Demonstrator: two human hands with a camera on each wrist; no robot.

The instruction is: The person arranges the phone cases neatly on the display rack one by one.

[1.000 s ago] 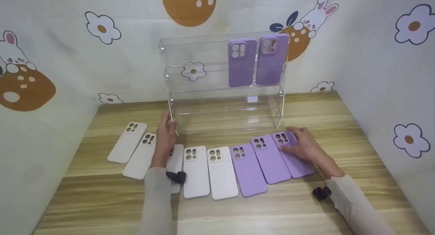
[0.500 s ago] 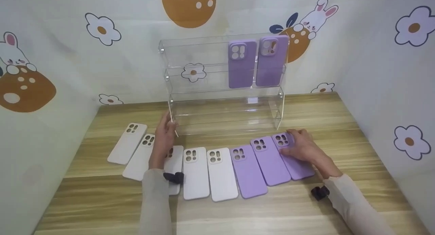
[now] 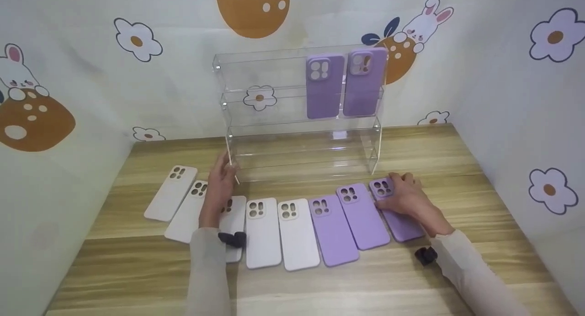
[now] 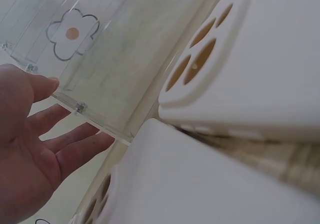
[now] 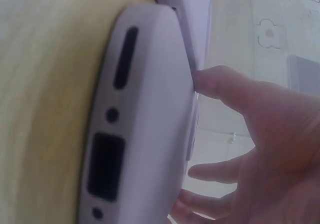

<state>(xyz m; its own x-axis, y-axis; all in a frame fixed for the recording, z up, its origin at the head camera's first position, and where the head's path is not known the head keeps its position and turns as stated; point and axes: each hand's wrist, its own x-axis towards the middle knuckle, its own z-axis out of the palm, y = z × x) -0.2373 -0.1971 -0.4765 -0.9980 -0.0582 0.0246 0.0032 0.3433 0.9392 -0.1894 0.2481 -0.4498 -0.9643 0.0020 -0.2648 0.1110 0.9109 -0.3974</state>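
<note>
A clear acrylic display rack (image 3: 301, 144) stands on the table, two purple phone cases (image 3: 325, 87) leaning side by side on its upper right. My left hand (image 3: 221, 182) holds the rack's left side edge, thumb on one face and fingers behind, as the left wrist view shows. Below, white phone cases (image 3: 264, 236) and purple ones lie in a curved row, camera cutouts toward the rack. At the row's right end my right hand (image 3: 406, 195) grips the outermost purple phone case (image 3: 402, 227) across its sides, thumb on the left edge; its port end faces the right wrist camera (image 5: 155, 108).
The wood-grain table (image 3: 320, 293) meets patterned cloth walls (image 3: 183, 78) at the back and both sides. Two white cases (image 3: 171, 195) angle off to the left, partly beneath my left forearm. Bare tabletop lies in front of the row.
My right hand has shifted slightly right along with the outermost purple case, opening a small gap to its neighbour. The left hand stays on the rack.
</note>
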